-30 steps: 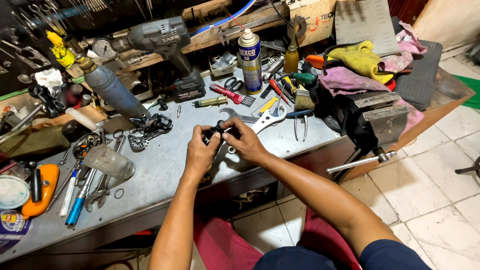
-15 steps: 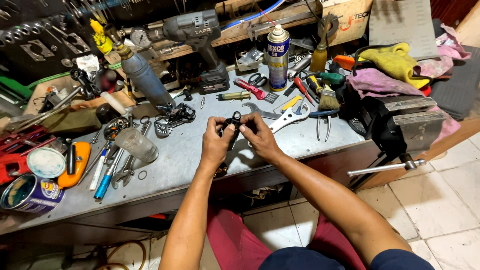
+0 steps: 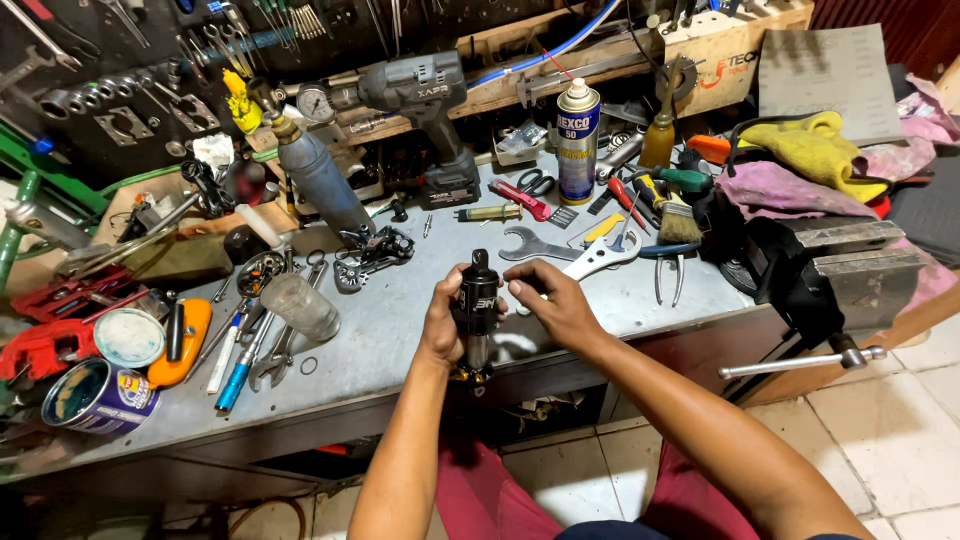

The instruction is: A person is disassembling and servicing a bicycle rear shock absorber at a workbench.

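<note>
Shock absorber point(image 3: 476, 305) upright in left hand point(image 3: 441, 328) — right hand point(image 3: 555, 303) touching.

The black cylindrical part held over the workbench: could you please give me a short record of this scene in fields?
held part: black cylindrical part, upright, gold fitting at its lower end
left hand: left hand wrapped around the part's body
right hand: right hand fingertips at the part's upper side
surface: grey metal workbench
behind the hands: silver open-end wrench, spray can, cordless drill
right edge: bench vise
left side: open tin, clear plastic cup lying on its side
</note>
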